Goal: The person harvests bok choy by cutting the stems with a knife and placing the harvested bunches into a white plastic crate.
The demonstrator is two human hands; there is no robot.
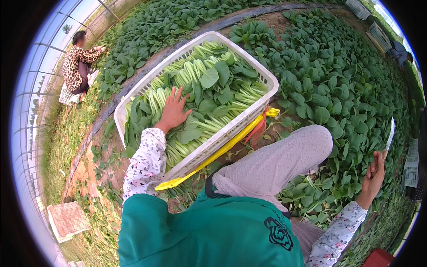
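A white plastic crate (195, 41) stands in front of me, packed with bunches of leafy greens (209, 78) that have pale stems. My left hand (174, 110) lies on top of the greens with its fingers spread, pressing on leaves and holding nothing. Out to the right, my right hand (372, 175) is closed around a knife (390, 133); its narrow pale blade points up and away from me. The knife's handle is mostly hidden in my fingers. A yellow strap (213, 153) runs along the crate's near side, with a red tie (257, 132) at its end.
Dense growing greens (329, 84) cover the ground to the right and beyond the crate. A dark hose-like strip (231, 20) curves behind it. A person (78, 66) sits at the far left; another (400, 53) bends at the far right. An upturned crate (67, 219) lies lower left.
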